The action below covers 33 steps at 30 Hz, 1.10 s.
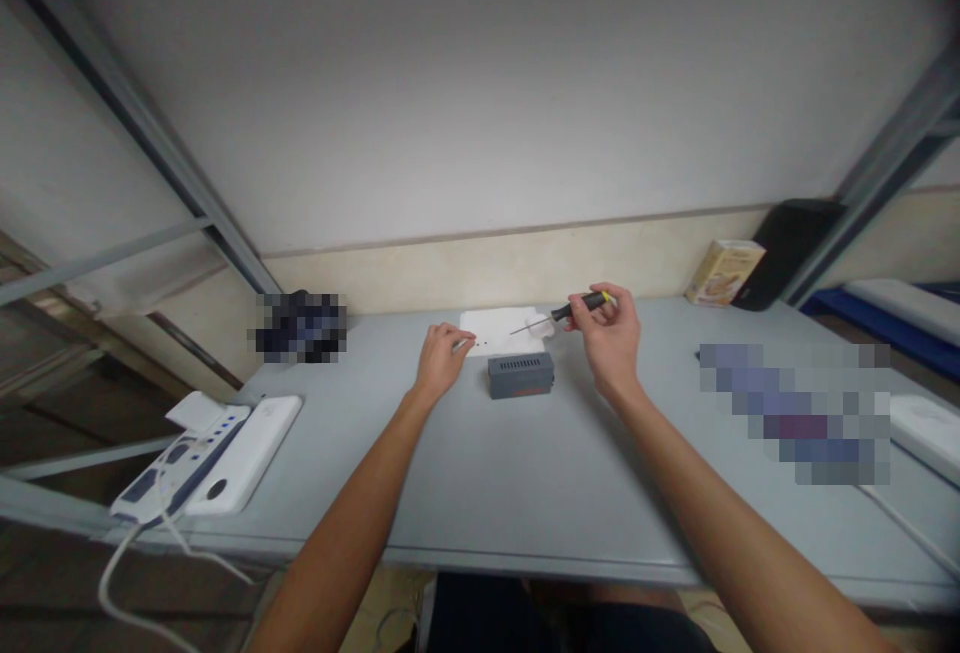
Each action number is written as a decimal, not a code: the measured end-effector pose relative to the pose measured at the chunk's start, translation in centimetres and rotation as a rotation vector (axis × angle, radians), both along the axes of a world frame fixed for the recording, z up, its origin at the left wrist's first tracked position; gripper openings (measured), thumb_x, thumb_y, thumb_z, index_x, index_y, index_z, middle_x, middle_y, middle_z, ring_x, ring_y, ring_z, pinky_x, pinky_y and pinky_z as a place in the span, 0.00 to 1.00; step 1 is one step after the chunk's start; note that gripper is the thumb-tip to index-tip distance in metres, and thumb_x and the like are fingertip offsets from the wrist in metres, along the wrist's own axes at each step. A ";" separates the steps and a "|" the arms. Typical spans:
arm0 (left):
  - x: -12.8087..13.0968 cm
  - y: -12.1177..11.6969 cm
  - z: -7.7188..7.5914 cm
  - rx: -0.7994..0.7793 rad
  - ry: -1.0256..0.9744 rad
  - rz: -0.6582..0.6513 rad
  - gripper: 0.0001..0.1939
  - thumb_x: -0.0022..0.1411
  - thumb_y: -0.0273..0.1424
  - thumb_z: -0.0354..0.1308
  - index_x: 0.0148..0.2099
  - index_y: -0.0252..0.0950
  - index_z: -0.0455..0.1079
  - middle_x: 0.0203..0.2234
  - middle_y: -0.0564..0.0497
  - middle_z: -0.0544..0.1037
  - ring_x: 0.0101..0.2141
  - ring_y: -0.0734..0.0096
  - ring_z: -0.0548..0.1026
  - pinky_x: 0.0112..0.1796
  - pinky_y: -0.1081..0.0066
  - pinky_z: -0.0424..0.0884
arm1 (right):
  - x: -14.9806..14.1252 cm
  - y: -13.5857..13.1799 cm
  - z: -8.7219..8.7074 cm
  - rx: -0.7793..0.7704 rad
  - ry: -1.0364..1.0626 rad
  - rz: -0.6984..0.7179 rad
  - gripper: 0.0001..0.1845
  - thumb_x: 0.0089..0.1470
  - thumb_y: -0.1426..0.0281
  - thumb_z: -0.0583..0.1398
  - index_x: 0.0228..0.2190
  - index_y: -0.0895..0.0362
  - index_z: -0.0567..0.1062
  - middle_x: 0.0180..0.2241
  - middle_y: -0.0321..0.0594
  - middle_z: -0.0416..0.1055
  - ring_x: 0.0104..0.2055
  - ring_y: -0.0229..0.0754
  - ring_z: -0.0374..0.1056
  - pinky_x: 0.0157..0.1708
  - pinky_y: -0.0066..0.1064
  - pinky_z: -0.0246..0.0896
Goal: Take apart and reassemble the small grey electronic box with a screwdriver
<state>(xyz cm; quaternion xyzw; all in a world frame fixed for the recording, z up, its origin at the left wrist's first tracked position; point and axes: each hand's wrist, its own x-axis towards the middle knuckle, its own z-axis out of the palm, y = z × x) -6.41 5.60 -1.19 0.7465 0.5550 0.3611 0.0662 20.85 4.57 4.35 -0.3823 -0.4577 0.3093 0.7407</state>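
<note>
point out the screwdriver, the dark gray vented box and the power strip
screwdriver (579, 307): head view, on its handle
dark gray vented box (520, 381): head view, on its front side
power strip (196, 451): head view, on its socket face

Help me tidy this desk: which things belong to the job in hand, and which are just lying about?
Likely in the job:
screwdriver, in the right hand
white sheet, at the left hand's fingertips
small dark bits on the sheet
grey box in front

Probably just lying about:
power strip
flat white device beside it
yellow carton
black case
</note>
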 end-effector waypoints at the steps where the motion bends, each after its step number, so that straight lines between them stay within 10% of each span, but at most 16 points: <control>1: 0.0 0.0 -0.1 -0.009 0.028 0.000 0.10 0.70 0.34 0.61 0.47 0.40 0.82 0.41 0.44 0.76 0.48 0.56 0.69 0.54 0.56 0.67 | 0.0 0.0 0.0 -0.003 0.003 0.000 0.25 0.50 0.59 0.71 0.44 0.52 0.68 0.32 0.31 0.74 0.24 0.36 0.71 0.26 0.30 0.72; 8: 0.5 -1.6 1.5 0.024 -0.109 -0.023 0.16 0.74 0.37 0.54 0.50 0.38 0.81 0.44 0.43 0.77 0.51 0.57 0.70 0.56 0.58 0.66 | 0.6 0.0 0.4 -0.030 0.057 -0.042 0.25 0.48 0.59 0.71 0.44 0.52 0.68 0.30 0.31 0.73 0.24 0.36 0.68 0.24 0.30 0.69; 15: 3.3 -5.7 5.3 -0.277 -0.243 -0.491 0.21 0.65 0.42 0.65 0.56 0.39 0.77 0.49 0.46 0.81 0.46 0.62 0.76 0.47 0.67 0.71 | 2.1 1.3 -0.8 -0.096 0.102 -0.112 0.25 0.48 0.58 0.69 0.43 0.52 0.67 0.30 0.31 0.72 0.22 0.35 0.65 0.21 0.28 0.64; 22: 3.8 -4.5 2.9 -0.227 -0.310 -0.266 0.18 0.70 0.42 0.58 0.54 0.38 0.78 0.46 0.47 0.83 0.40 0.65 0.77 0.44 0.66 0.72 | 2.4 1.7 -1.3 -0.133 0.072 -0.121 0.24 0.49 0.56 0.68 0.43 0.51 0.67 0.29 0.32 0.71 0.23 0.36 0.65 0.21 0.29 0.63; 33: 3.5 -3.9 1.9 -0.059 -0.073 -0.284 0.15 0.76 0.37 0.50 0.48 0.39 0.79 0.43 0.46 0.80 0.48 0.60 0.72 0.55 0.60 0.66 | 1.8 -0.5 1.0 -0.022 -0.036 0.040 0.14 0.54 0.59 0.65 0.39 0.52 0.73 0.26 0.33 0.70 0.22 0.37 0.61 0.19 0.27 0.52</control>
